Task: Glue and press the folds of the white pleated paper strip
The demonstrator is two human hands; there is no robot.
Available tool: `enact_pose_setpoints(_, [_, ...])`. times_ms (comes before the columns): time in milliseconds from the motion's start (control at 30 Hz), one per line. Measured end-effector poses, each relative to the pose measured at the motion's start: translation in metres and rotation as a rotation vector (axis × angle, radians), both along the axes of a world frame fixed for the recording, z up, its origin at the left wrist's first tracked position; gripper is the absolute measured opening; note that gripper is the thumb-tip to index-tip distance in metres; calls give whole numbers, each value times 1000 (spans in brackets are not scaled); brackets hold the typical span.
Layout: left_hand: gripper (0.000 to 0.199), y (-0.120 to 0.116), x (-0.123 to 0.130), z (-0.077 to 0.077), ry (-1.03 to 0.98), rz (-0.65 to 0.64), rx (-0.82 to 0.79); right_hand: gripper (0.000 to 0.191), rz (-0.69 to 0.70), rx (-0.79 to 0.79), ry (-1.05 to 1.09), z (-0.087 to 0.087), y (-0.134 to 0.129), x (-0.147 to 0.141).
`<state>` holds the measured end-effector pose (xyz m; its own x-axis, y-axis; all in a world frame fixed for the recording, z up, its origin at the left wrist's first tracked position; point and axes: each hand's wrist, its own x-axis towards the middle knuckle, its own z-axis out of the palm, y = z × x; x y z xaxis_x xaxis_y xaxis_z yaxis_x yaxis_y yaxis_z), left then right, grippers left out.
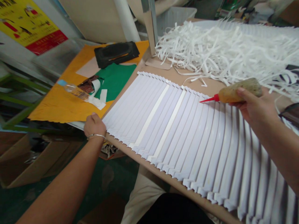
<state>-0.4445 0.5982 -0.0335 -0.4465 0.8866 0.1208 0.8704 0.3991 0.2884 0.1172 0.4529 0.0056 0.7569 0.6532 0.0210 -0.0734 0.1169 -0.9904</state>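
Overlapping white strips (187, 124) lie in a long slanted row across the brown table (144, 165). My right hand (254, 102) is wrapped round a squeeze bottle (238, 91) of yellowish-brown content, its red pointed nozzle aimed left, just over the upper part of the strips. At the table's left corner, by the end of the row, is my left hand (94, 124), with a bracelet at the wrist. Its fingers are curled, and what they hold, if anything, is hidden.
A heap of loose white strips (210, 49) covers the table's back. Left, an orange sheet (53, 105) carries green material (116, 77), a black item (116, 53) and a clear bottle (74, 90). A metal post (150, 28) stands behind. Cardboard boxes (28, 165) sit lower left.
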Motion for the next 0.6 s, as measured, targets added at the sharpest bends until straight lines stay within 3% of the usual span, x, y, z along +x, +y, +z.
enact_pose_setpoints(333, [48, -2, 4, 0, -18, 4, 35, 44, 31, -41, 20, 30, -53, -55])
enact_pose_setpoints(600, [52, 1, 1, -4, -30, -16, 43, 53, 31, -74, 35, 20, -106, -86])
